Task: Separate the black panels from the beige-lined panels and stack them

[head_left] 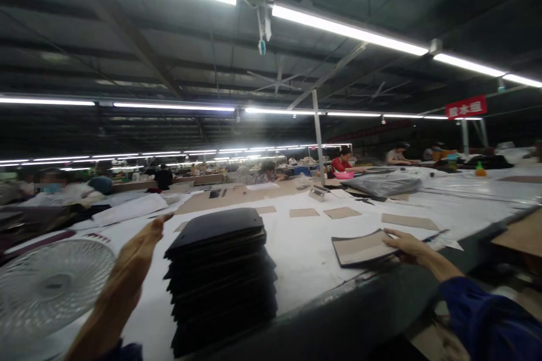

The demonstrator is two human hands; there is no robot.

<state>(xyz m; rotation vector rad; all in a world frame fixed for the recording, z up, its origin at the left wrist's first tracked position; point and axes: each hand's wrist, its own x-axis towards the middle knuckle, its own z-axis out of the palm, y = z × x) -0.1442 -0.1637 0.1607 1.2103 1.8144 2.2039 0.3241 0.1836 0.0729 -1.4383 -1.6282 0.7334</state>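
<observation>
My right hand [409, 245] grips the right edge of a flat panel [359, 247] with a dark border and a tan face. The panel is slightly bent and tilted near the table's front edge. To the left stands a tall stack of black panels [222, 276], its layers unevenly lined up. My left hand [144, 242] is raised beside that stack, seen edge-on with its fingers stretched out and nothing visible in it. Several tan rectangular pieces, such as this tan piece [342, 212], lie on the white tabletop [305, 259] behind the held panel.
A round white fan [55, 285] stands close on the left, beside my left forearm. Plastic-wrapped goods [381, 181] lie farther back on the table, near a metal post [318, 138]. A person in red [342, 164] and other people sit at work beyond.
</observation>
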